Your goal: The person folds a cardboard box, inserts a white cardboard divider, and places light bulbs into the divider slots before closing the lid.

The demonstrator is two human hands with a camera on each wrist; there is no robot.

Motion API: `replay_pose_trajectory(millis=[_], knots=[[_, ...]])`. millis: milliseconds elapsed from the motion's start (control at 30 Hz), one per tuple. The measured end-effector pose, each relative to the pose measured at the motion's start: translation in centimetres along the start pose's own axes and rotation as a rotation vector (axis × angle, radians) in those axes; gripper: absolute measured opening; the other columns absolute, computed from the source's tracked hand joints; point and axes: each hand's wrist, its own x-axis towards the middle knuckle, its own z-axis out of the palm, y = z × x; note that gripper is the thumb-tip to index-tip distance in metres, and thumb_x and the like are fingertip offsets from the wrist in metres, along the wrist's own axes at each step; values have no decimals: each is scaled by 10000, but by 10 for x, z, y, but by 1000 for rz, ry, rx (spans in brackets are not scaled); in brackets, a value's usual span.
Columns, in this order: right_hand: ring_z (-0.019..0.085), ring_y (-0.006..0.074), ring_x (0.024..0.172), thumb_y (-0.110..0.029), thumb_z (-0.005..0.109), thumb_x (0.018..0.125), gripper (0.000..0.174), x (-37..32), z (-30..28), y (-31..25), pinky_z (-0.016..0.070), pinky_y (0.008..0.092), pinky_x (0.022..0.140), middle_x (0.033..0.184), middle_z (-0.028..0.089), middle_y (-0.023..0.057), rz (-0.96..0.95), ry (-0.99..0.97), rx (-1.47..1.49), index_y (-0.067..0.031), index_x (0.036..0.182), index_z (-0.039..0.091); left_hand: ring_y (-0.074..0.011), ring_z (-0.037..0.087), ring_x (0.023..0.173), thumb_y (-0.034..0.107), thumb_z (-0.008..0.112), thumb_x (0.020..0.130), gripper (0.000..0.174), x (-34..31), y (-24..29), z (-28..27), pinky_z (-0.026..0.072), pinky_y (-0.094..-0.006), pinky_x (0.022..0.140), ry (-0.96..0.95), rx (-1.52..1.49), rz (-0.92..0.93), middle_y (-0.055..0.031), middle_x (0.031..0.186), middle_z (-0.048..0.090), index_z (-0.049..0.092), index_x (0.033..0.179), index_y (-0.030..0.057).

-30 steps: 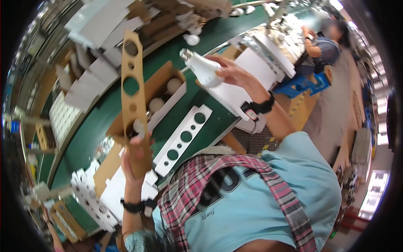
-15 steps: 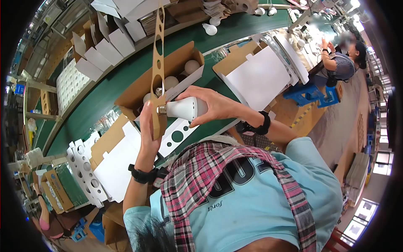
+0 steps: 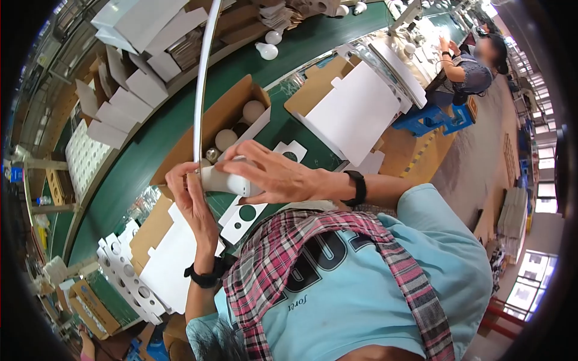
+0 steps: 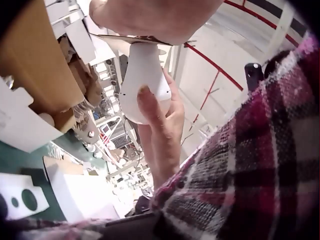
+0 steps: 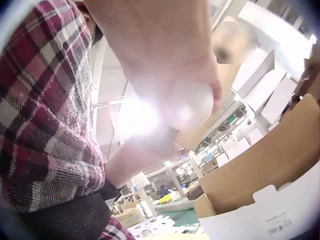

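My left hand (image 3: 195,207) grips a long cardboard strip (image 3: 204,90) with holes, turned nearly edge-on and standing up in the head view. With thumb and fingers around its wide end, my right hand (image 3: 280,177) holds a white light bulb (image 3: 224,182). The bulb's narrow end meets the strip beside my left fingers, and its screw base is hidden there. In the left wrist view the bulb (image 4: 142,75) reaches up to the strip's edge (image 4: 112,40), under my left hand (image 4: 155,17). The right wrist view shows the bulb's rounded end (image 5: 190,106) below my right palm.
An open cardboard box (image 3: 180,139) with several bulbs stands just beyond my hands on the green table (image 3: 120,192). A white strip with holes (image 3: 236,224) lies nearer my body. Flat white box sheets (image 3: 361,111) are at the right; another person (image 3: 472,69) sits farther off.
My right hand has brought the bulb leftward and down to the strip. The strip has turned from its brown face to nearly edge-on, showing white, with my left hand still gripping it.
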Motion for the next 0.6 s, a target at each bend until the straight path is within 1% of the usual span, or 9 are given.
replay_pose_trajectory(millis=[33, 133, 200, 267, 333, 367, 433, 500, 600], knots=[[414, 320, 1104, -210, 752, 695, 697, 2, -2, 1, 380, 401, 942, 1171, 391, 145, -2, -15, 6, -62, 1278, 399, -92, 385, 771, 213, 400, 982, 210, 2, 14, 4, 328, -226, 706, -8, -139, -123, -8, 851, 411, 504, 964, 31], [404, 336, 1112, -307, 721, 729, 663, 16, -19, 19, 346, 411, 978, 1178, 397, 145, -79, -83, 160, -76, 1271, 417, -69, 371, 758, 198, 416, 979, 186, 13, -1, -1, 318, -207, 683, -38, -118, -93, 10, 860, 420, 495, 952, 32], [424, 305, 1113, -381, 657, 777, 544, 34, -39, 59, 319, 426, 992, 1180, 471, 110, -112, 88, 93, -76, 1199, 498, -83, 390, 776, 140, 402, 964, 142, 16, -9, -10, 332, -227, 703, 10, -79, -51, -7, 887, 444, 486, 956, 26], [495, 290, 1038, -263, 638, 803, 338, 51, -61, 127, 384, 391, 915, 1014, 571, 111, 79, 324, -74, -67, 1072, 577, -92, 403, 791, 119, 395, 952, 131, 19, -26, -26, 340, -237, 718, 45, -117, 3, -20, 902, 456, 481, 954, 21], [573, 291, 937, -241, 624, 830, 261, 56, -69, 221, 453, 365, 812, 990, 602, 139, 312, 446, -95, -42, 998, 610, -110, 426, 811, 131, 415, 927, 134, 21, -17, -48, 343, -241, 737, 20, -71, -36, -46, 904, 467, 474, 943, 13], [574, 306, 938, -236, 629, 821, 267, 52, -72, 270, 446, 364, 834, 999, 603, 143, 440, 351, -168, -40, 1001, 605, -112, 427, 807, 175, 434, 922, 166, 25, -14, -62, 340, -239, 729, -26, 0, -75, -50, 891, 464, 472, 937, 13], [568, 339, 946, -285, 623, 814, 321, 50, -71, 342, 456, 387, 815, 975, 605, 177, 450, 311, -320, -10, 980, 601, -118, 422, 780, 259, 457, 916, 244, 30, -11, -83, 333, -244, 699, -94, 114, -117, -54, 866, 457, 469, 921, 14], [575, 359, 946, -363, 622, 805, 408, 59, -57, 395, 471, 413, 793, 976, 607, 205, 620, 220, -400, 8, 975, 600, -135, 410, 716, 361, 456, 921, 350, 37, -4, -95, 329, -273, 643, -126, 246, -149, -60, 819, 440, 463, 881, 14], [582, 412, 942, -489, 617, 780, 545, 82, -25, 441, 493, 461, 765, 992, 608, 251, 917, 189, -523, 26, 961, 609, -155, 413, 687, 378, 469, 918, 373, 44, -7, -105, 334, -282, 630, -147, 368, -191, -71, 777, 437, 456, 861, 10]])
